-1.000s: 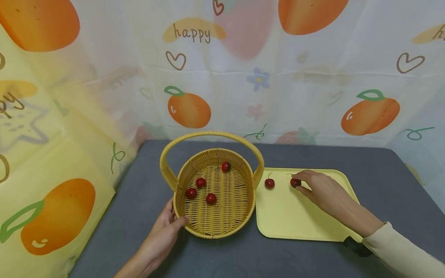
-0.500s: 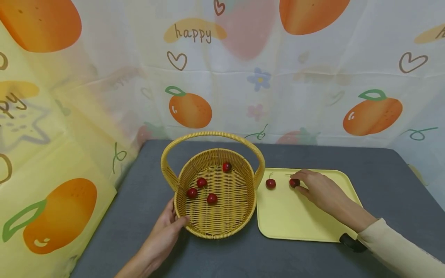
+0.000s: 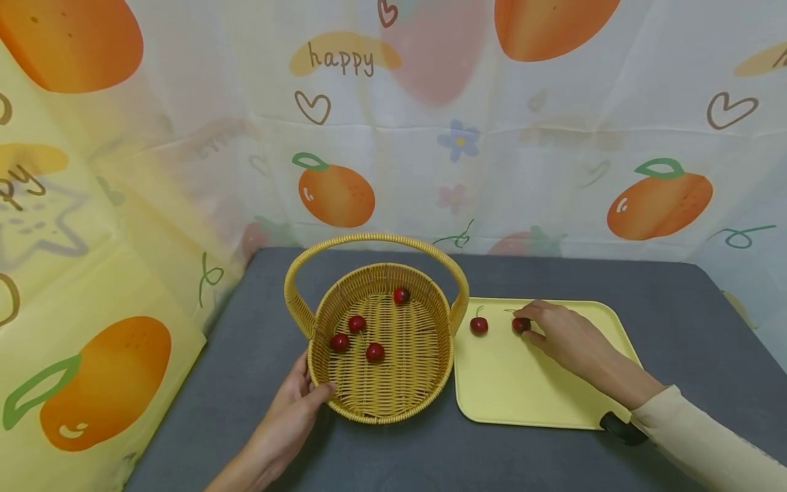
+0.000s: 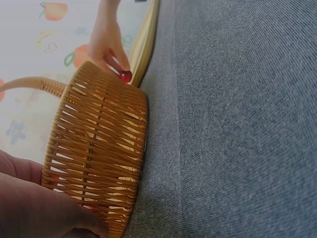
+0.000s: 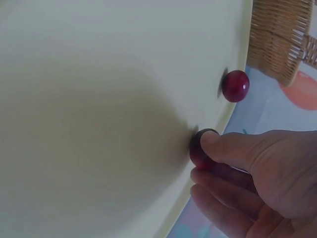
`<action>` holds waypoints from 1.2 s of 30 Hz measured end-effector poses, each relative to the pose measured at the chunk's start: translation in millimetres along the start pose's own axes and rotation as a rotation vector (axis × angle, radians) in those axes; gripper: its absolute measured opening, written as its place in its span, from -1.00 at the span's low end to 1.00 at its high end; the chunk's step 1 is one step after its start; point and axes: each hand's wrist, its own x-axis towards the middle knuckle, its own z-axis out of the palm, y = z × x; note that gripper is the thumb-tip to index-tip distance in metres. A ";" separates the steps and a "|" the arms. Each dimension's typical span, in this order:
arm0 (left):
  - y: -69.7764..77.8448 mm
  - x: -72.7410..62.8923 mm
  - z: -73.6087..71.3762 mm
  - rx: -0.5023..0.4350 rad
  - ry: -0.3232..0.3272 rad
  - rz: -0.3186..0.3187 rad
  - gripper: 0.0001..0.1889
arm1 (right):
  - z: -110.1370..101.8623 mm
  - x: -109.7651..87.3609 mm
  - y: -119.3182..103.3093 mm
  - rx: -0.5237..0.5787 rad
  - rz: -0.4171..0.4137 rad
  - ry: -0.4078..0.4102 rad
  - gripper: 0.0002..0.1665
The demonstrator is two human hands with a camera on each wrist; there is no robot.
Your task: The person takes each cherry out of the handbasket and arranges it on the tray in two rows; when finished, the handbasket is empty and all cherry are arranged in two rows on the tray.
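Note:
My left hand point(image 3: 292, 415) grips the near left rim of a round wicker basket point(image 3: 445, 369), thumb over the edge and fingers outside. Several red cherries lie in the basket, one point(image 3: 402, 295) toward the back and the others, such as this cherry point(image 3: 375, 352), left of centre. Over the yellow tray point(image 3: 522, 389), my right hand point(image 3: 568, 342) pinches a dark red cherry point(image 5: 202, 151) between thumb and fingers. In the right wrist view that cherry is at or very near the tray surface. Another cherry point(image 3: 479, 325) with a stem lies on the tray, left of my right hand.
The basket's tall arched handle point(image 3: 376, 237) stands upright over its back side. The tray sits directly to the basket's right, on a dark grey cloth-covered table point(image 3: 393, 458). A fruit-printed curtain point(image 3: 406, 171) hangs behind the table and along the left.
My right hand has shifted very slightly left since a second ago, still at the same cherry. My left hand and the basket hold their place, apart from a small camera shift.

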 end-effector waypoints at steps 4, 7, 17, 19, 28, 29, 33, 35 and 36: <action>-0.4 -1.3 -0.3 -0.002 0.001 0.005 -0.03 | 1.1 0.6 0.1 0.000 -0.001 0.002 -0.65; -0.9 -2.1 -0.5 -0.007 0.000 0.016 -0.03 | 1.5 1.1 -0.3 -0.011 -0.005 0.001 -0.62; -3.3 -2.8 -1.9 -0.009 0.004 0.014 -0.04 | -4.4 0.3 -5.8 -0.036 0.035 -0.012 -0.53; -3.7 -2.7 -2.0 -0.009 0.004 0.014 -0.04 | -7.5 -0.9 -8.3 -0.041 0.040 -0.009 -0.52; -2.2 -3.1 -1.0 -0.003 0.003 0.013 -0.04 | -31.2 -13.7 -43.2 -0.027 -0.061 0.116 -0.60; -1.9 -3.0 -0.7 -0.003 0.002 0.015 -0.04 | -34.8 -16.4 -50.7 -0.021 -0.089 0.144 -0.61; -1.0 -2.2 0.3 0.001 -0.004 0.024 -0.04 | -47.5 -24.5 -82.3 0.018 -0.235 0.249 -0.60; -1.0 -1.7 0.7 0.001 -0.002 0.025 -0.04 | -52.0 -24.4 -98.1 0.040 -0.304 0.272 -0.58; -1.0 -1.5 0.8 0.002 -0.001 0.024 -0.04 | -53.8 -23.1 -105.8 0.058 -0.332 0.270 -0.57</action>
